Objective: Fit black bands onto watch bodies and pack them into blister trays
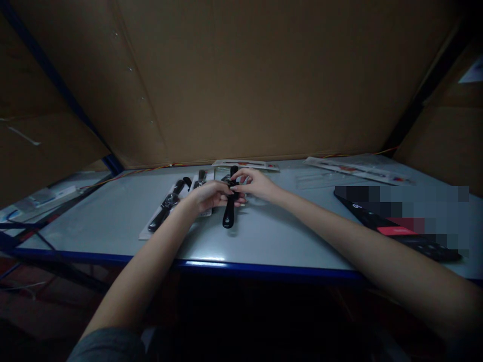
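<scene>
Both my hands meet at the middle of the white table, holding a black silicone watch strap [229, 213] upright between them. Its lower end hangs free below the fingers, while its buckle area is hidden by them. My left hand [211, 196] grips the strap from the left, and my right hand [256, 183] pinches it near the top. Just left of my left hand, a second black watch strap [164, 208] lies on a white backing card [145, 234]. A metal-looking strap part [199, 177] lies beyond it.
Printed cards [358, 170] and transparent plastic packaging [320, 180] lie at the back right. A black keypad device [400, 236], partly blurred out, sits at the right. Cardboard [234, 85] walls the far side, and the table's blue front edge [226, 266] runs below my forearms.
</scene>
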### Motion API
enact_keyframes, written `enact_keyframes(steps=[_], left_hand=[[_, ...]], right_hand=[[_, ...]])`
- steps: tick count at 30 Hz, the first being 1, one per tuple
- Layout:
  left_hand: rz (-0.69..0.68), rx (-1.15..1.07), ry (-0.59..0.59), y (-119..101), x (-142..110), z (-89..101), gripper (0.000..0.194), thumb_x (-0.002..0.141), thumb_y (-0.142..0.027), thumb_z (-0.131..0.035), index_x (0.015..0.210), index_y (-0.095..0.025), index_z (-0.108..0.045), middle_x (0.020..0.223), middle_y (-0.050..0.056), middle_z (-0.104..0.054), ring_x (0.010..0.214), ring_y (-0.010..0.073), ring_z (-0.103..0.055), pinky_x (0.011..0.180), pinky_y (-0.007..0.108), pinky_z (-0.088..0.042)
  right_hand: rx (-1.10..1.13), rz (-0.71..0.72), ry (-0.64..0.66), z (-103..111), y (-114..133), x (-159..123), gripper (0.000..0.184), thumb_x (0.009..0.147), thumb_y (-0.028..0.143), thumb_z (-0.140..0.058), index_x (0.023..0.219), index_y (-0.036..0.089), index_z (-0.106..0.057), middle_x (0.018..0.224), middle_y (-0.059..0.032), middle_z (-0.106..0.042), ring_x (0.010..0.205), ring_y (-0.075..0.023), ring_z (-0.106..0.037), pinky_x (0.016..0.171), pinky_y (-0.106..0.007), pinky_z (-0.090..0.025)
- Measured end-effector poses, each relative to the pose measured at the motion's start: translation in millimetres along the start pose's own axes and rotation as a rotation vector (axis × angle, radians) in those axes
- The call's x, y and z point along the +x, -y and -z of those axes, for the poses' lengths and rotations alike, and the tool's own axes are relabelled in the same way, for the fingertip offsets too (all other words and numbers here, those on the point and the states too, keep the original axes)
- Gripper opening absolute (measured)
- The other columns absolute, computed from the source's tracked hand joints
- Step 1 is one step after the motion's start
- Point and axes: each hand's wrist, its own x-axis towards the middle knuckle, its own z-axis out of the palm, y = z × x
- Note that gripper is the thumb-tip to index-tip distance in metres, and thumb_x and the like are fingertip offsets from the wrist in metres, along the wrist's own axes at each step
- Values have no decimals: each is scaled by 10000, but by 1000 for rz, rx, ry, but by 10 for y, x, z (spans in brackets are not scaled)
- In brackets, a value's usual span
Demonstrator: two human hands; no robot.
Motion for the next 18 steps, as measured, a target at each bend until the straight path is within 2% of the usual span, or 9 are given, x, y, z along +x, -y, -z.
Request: enact_keyframes(steps=[4, 7, 9, 11, 13, 18], left_hand=[[-43, 52, -21, 9, -19, -16, 243, 726, 36, -486, 944, -49, -547, 796, 136, -678, 742, 180, -675, 749, 319, -533], [-45, 39, -17, -8, -33, -10, 204, 732, 44, -486, 894, -51, -564, 823, 139, -680, 779, 182, -674, 770, 313, -532], [-43, 45, -16, -17, -35, 1, 168, 740, 39, -492, 852, -53, -578, 841, 145, -680, 797, 183, -672, 783, 305, -531], [-47, 59, -16, -17, -31, 14, 131, 751, 16, -515, 831, -57, -588, 861, 152, -680, 813, 190, -670, 784, 302, -533], [-53, 67, -22, -7, -23, 24, 106, 752, -7, -548, 832, -61, -592, 881, 155, -679, 829, 200, -668, 775, 300, -538], [-46, 56, -54, 15, -23, 21, 171, 715, 29, -580, 860, -60, -571, 907, 164, -671, 833, 208, -668, 749, 303, -548]], right_hand=[[105, -113, 34, 51, 89, 14, 297, 679, 273, -650, 945, 149, -606, 761, -17, -533, 613, -104, -476, 502, -226, -355], [127, -178, -5, 229, 65, 74, 292, 730, 316, -588, 979, 163, -597, 799, -35, -555, 632, -117, -506, 483, -223, -364], [0, -185, 8, 392, -23, 115, 260, 709, 283, -602, 943, 168, -608, 772, -30, -564, 609, -117, -510, 490, -228, -365], [-254, -163, 84, 536, -141, 139, 199, 649, 238, -653, 833, 162, -635, 693, -20, -564, 589, -120, -499, 510, -235, -354], [-443, -136, 156, 619, -251, 140, 209, 618, 251, -684, 804, 163, -649, 680, -20, -577, 602, -132, -511, 530, -241, -351], [-626, -17, 195, 531, -352, 87, 309, 652, 390, -673, 879, 181, -659, 805, -44, -613, 721, -164, -556, 604, -247, -375]])
